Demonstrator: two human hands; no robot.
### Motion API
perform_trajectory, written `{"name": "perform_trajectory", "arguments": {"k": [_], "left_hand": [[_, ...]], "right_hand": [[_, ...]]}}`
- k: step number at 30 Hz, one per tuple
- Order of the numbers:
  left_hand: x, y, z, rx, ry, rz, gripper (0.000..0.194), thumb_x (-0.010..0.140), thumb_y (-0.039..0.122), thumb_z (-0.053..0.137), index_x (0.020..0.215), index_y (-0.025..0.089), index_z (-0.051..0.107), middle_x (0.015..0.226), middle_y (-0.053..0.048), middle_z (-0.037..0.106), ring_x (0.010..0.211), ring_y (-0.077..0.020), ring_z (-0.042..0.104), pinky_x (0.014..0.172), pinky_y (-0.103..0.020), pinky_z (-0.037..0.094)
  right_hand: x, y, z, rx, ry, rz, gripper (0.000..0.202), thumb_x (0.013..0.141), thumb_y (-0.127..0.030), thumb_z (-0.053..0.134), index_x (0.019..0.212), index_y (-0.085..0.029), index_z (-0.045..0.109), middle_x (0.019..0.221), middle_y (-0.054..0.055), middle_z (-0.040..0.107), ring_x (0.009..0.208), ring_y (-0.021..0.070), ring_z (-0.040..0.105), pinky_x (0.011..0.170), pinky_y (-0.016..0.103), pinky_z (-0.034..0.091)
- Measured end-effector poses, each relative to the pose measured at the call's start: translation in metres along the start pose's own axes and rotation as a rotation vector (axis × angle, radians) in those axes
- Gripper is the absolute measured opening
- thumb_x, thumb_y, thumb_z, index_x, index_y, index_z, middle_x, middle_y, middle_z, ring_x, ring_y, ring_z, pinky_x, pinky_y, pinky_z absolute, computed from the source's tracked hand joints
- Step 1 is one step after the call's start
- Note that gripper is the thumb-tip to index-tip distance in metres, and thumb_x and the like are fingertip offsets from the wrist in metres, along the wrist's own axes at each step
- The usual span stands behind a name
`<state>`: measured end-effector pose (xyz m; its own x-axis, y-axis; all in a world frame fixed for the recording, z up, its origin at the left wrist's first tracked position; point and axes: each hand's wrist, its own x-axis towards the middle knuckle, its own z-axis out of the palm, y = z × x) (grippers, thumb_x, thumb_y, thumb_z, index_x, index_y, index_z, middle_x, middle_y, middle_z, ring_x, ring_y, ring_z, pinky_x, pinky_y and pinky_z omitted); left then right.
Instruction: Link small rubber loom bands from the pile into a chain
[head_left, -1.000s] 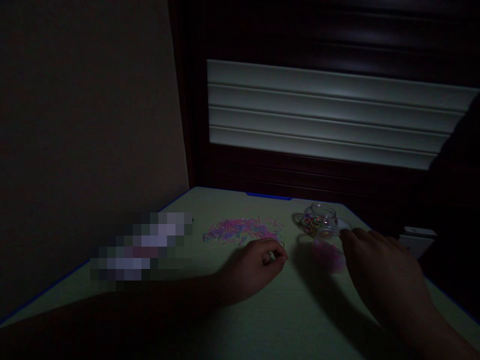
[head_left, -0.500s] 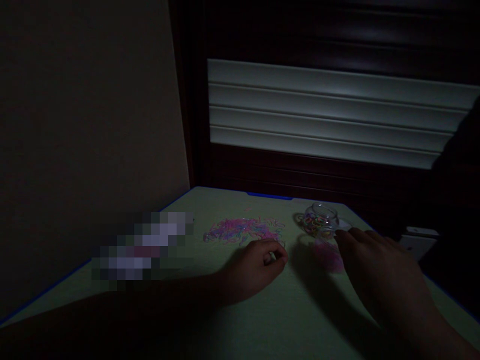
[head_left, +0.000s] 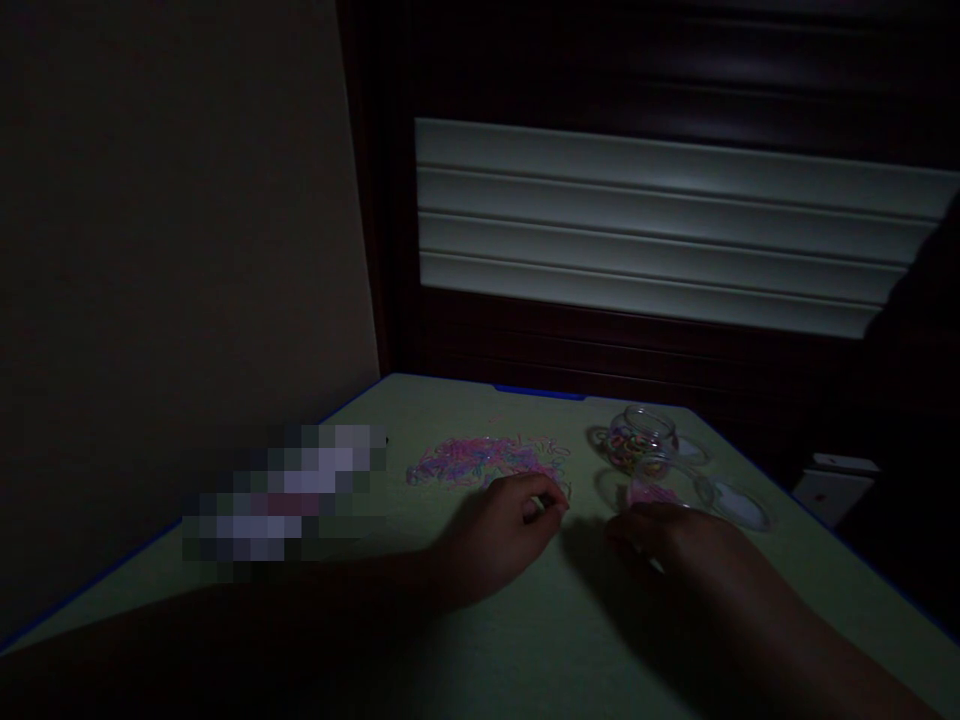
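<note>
A loose pile of pink, purple and blue rubber bands (head_left: pixel 480 460) lies spread on the table. Just in front of its right end rests my left hand (head_left: pixel 502 535), thumb and fingertips pinched together. What they hold, if anything, is too small and dark to name. My right hand (head_left: pixel 690 555) is low over the table with curled fingers, close in front of a clear jar (head_left: pixel 667 475) that has pink bands in it. Its fingertips point toward my left hand, and their contents are hidden. Behind stands a second open jar (head_left: pixel 637 440) with multicoloured bands.
Two pale round lids (head_left: pixel 739 503) lie right of the jars. A blurred-out patch (head_left: pixel 292 495) covers something on the table's left side. A phone-like white device (head_left: pixel 836 485) is beyond the right edge. A wall and a dark slatted panel (head_left: pixel 637 225) border the table (head_left: pixel 465 660).
My right hand has come down and left from over the front jar, uncovering the jar and a lid. My left hand has shifted slightly left, its fingertips drawn closer together.
</note>
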<state>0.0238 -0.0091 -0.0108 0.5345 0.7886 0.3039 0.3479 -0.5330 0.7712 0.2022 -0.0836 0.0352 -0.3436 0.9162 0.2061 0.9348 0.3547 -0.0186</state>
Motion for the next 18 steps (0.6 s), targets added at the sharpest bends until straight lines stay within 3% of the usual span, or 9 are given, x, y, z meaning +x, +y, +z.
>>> {"name": "perform_trajectory", "arguments": {"k": [6,9,18], "left_hand": [[0.001,-0.001,-0.006,0.194,0.092,0.139,0.014,0.084,0.018,0.043,0.085,0.019,0.057,0.083,0.000,0.057,0.072,-0.0115,0.051,0.065,-0.022,0.039],[0.003,-0.001,-0.012,0.355,0.054,0.225,0.017,0.086,0.018,0.039,0.087,0.019,0.056,0.084,-0.001,0.055,0.079,-0.0136,0.050,0.071,-0.024,0.039],[0.005,-0.008,-0.014,0.542,-0.047,0.250,0.019,0.088,0.016,0.035,0.093,0.019,0.054,0.089,-0.001,0.053,0.081,-0.0137,0.051,0.073,-0.025,0.040]], "right_hand": [[0.001,0.004,0.001,0.000,0.005,-0.002,0.022,0.074,-0.007,0.044,0.072,-0.020,0.062,0.070,0.002,0.062,0.059,0.0127,0.058,0.051,0.021,0.034],[0.000,0.004,0.002,0.003,-0.010,0.001,0.019,0.073,-0.008,0.046,0.070,-0.020,0.061,0.069,0.002,0.062,0.056,0.0123,0.057,0.049,0.021,0.033],[0.000,0.002,0.001,0.031,-0.037,0.008,0.019,0.077,-0.012,0.044,0.073,-0.021,0.061,0.072,0.003,0.063,0.060,0.0133,0.057,0.052,0.023,0.036]]}}
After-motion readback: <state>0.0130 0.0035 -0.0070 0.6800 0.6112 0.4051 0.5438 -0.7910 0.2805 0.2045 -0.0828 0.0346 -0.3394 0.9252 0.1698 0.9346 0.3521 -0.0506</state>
